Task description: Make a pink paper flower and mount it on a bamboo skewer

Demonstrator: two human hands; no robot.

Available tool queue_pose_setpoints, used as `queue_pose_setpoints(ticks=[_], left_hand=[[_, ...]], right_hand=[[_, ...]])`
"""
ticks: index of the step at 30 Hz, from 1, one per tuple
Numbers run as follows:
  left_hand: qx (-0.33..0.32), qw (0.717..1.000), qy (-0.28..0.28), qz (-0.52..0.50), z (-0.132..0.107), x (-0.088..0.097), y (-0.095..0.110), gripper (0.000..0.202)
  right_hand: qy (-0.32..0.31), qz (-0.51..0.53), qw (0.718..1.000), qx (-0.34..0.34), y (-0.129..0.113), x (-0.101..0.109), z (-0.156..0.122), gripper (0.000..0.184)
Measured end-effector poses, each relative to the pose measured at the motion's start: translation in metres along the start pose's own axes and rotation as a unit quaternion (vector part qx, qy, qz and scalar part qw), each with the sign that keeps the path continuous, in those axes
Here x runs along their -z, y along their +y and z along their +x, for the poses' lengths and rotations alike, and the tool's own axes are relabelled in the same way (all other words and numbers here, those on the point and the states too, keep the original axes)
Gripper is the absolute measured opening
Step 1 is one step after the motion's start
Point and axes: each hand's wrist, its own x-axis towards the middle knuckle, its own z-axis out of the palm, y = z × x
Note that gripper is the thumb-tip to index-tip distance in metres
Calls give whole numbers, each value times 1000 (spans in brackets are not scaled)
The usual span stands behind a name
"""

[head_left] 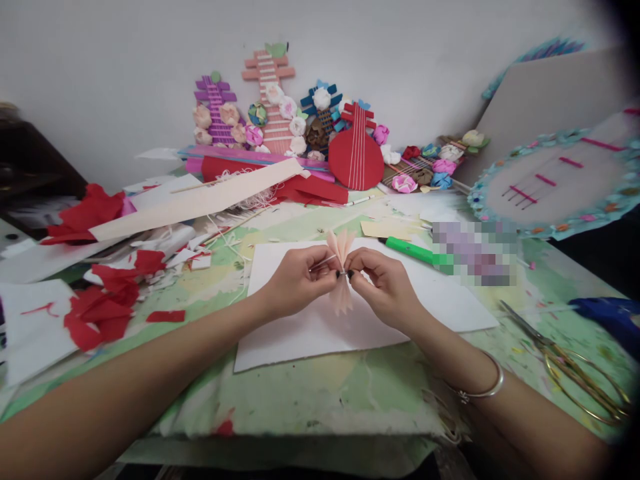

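Pale peach paper (341, 245), white sheet (305, 333)

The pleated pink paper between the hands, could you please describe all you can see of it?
The pleated pink paper looks thin, narrow at its waist and fanned out above and below, with pointed lower tips. It is held roughly upright over the white sheet, the left hand and right hand pinching at its waist; whether it is tied there I cannot tell.
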Motion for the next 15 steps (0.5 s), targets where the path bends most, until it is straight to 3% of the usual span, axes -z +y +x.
queue_pose_setpoints(ticks=[11, 15], left_hand=[[-4, 1000, -16, 11, 4, 2, -3, 9], [-10, 1000, -16, 22, 4, 3, -5, 8]], right_hand=[[10, -16, 999, -30, 2, 1, 0, 11], [3, -41, 999, 23, 0, 3, 1, 13]])
